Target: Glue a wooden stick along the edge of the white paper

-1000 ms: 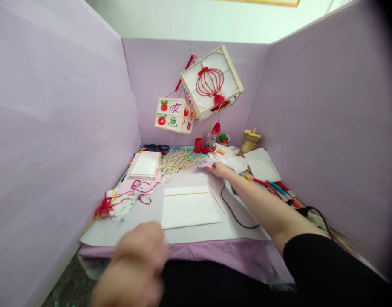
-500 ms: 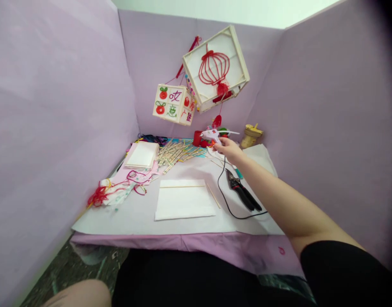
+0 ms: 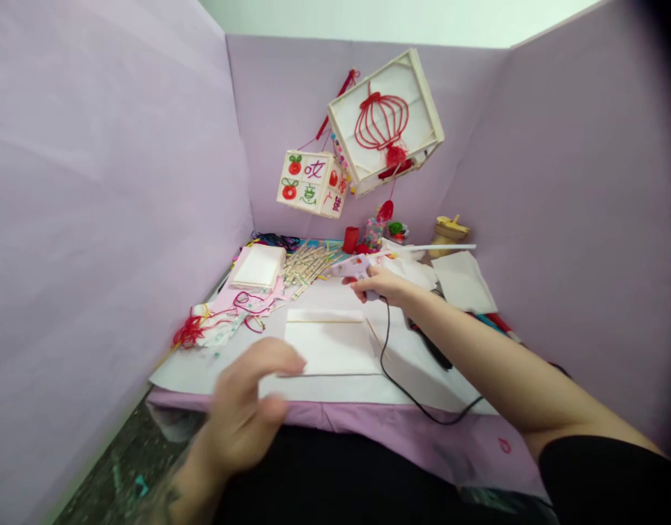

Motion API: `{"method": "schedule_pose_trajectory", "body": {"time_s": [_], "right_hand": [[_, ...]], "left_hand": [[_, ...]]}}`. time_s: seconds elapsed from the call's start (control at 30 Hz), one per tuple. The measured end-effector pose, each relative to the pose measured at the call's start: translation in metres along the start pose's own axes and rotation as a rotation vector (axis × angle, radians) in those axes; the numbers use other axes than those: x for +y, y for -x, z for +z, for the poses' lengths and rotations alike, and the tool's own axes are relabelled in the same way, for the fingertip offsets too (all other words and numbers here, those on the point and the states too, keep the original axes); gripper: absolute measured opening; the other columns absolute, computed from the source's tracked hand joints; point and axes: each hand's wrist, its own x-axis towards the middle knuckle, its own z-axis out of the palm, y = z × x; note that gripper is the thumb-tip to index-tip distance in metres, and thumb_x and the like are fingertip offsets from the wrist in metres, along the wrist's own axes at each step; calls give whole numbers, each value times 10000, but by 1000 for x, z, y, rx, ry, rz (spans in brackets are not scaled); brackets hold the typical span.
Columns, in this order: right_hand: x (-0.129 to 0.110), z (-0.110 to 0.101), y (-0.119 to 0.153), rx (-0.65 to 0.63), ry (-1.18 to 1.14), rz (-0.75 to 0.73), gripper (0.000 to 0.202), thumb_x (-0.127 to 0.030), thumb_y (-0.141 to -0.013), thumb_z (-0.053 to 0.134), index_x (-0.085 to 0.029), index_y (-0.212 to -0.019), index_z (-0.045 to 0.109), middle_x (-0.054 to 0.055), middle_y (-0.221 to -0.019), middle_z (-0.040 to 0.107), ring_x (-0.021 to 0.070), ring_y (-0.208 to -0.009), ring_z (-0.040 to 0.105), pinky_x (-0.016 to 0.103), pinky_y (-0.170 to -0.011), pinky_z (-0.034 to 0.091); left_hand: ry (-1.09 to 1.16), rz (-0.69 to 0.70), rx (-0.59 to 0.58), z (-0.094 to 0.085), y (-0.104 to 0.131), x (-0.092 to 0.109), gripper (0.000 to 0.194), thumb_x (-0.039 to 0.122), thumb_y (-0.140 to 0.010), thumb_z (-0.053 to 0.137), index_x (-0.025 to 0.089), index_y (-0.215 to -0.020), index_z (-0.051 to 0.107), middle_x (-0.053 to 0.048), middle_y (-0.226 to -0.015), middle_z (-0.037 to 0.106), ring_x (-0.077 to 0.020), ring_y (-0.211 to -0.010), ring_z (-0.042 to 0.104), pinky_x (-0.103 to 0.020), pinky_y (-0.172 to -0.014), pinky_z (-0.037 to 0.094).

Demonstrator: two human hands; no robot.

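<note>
Rpt, hands: R hand (image 3: 389, 286), right of ctr, has its fingers closed round a pale lilac plastic glue gun (image 3: 353, 268), held above the worktop (image 3: 204, 370); its nozzle is blurred. L hand (image 3: 240, 419), lower left of ctr, fingers curved, thumb well apart, nothing visible in grip; motion blur.

Risks: the slack, thin black cord (image 3: 389, 357) loops down past the right side of the flat white square panel (image 3: 332, 348); a pull on the gun could drag it over the panel's edge or the thin pale wooden stick (image 3: 375, 333) beside it. Black-handled cutters (image 3: 437, 353), partly hidden under the R forearm, could snag the cord. If the gun is hot, a drip could mark the panel or burn the L hand, should that come under the nozzle. The long white rod (image 3: 445, 247) at the gun's rear might catch the nearby white papers if swung.

Materials: panel matte, approx. square, w/ a slim straight strip (image 3: 324, 321) across its upper part. Upper left of ctr, short pale sticks (image 3: 309, 265) lie in a loose, crisscross heap. Far left, tangled red yarn (image 3: 189, 332), soft, fibrous. Above, box-shaped lantern (image 3: 384, 124), pale-framed, tilted, w/ raised red outline.
</note>
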Motion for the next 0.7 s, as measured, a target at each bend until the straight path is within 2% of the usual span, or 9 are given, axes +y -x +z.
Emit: {"method": "schedule_pose_trajectory", "body": {"time_s": [0.13,0.2,0.27,0.37,0.47,0.7], "right_hand": [[12,31,-15,-141,65,123,171,-271,-688,705,-156,-728,585,-27,-496,563,76,-440,491,178,-431,358],[18,46,-24,-168,110,187,186,-298,-706,710,-154,-705,591,-25,-482,557,77,-430,479,183,-425,340],[22,60,-33,-173,172,238,172,-290,-724,699,-151,-693,603,-24,-473,553,79,-436,476,184,-428,328],[25,77,-43,-151,247,293,125,-216,-717,681,-153,-663,589,-35,-482,548,75,-456,474,183,-453,342],[26,88,-49,-137,277,331,102,-164,-694,670,-153,-656,576,-43,-508,547,73,-475,480,180,-472,357],[30,91,-52,-143,336,407,116,-193,-685,697,-153,-674,589,-39,-531,542,76,-494,490,177,-470,355]], "left_hand": [[2,259,-153,46,-15,1,302,377,-923,460,194,-1089,634,-103,-1183,627,-262,-1173,527,-448,-1005,430],[-107,241,-200,66,-13,-4,340,362,-895,523,179,-1171,602,-122,-1293,570,-306,-1277,436,-528,-1059,357],[-197,196,-236,79,-8,-10,461,390,-873,561,173,-1278,538,-129,-1405,474,-344,-1360,317,-590,-1086,282],[-255,155,-289,84,-3,-13,570,448,-874,545,190,-1374,454,-111,-1489,363,-358,-1403,219,-608,-1103,228],[-265,123,-351,82,-4,-12,556,489,-907,460,213,-1390,441,-92,-1500,350,-341,-1402,236,-573,-1112,237],[-267,81,-394,80,-6,-10,556,512,-922,402,227,-1399,430,-71,-1512,332,-316,-1413,216,-531,-1129,230]]}}
